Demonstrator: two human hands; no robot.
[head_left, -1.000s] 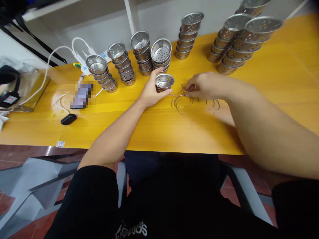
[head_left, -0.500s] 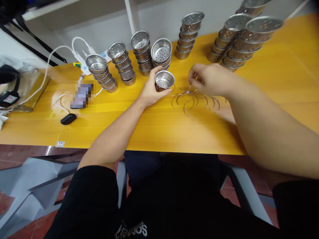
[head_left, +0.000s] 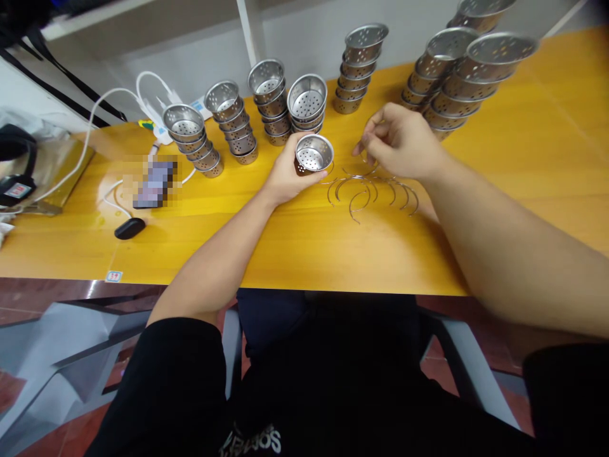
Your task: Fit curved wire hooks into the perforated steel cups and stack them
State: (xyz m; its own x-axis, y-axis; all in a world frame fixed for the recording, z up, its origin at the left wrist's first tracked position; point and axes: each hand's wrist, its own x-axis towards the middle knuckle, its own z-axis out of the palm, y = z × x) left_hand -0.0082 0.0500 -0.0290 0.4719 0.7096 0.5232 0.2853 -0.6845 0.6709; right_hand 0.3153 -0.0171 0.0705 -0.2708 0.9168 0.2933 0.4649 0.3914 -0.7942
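A perforated metal cup [head_left: 314, 154] rests in my left hand [head_left: 287, 166], whose fingers and thumb wrap round its side. Its open mouth faces up, and small holes show in its floor. Over a loose spread of thin curved wires [head_left: 359, 193] on the table, my right hand [head_left: 397, 141] is closed in a pinch. A thin wire [head_left: 363, 156] shows at its fingertips; the hand hides part of it.
Stacks of perforated metal cups stand along the back, such as a left stack [head_left: 185, 124], a middle stack [head_left: 308, 98] and a right stack [head_left: 495, 57]. A phone [head_left: 156, 184], white cables and a small black device [head_left: 130, 228] lie at left on the yellow table [head_left: 304, 254].
My right hand has lifted slightly and turned, its fingers now a bit higher above the wires. My left hand and its cup stay nearly in place.
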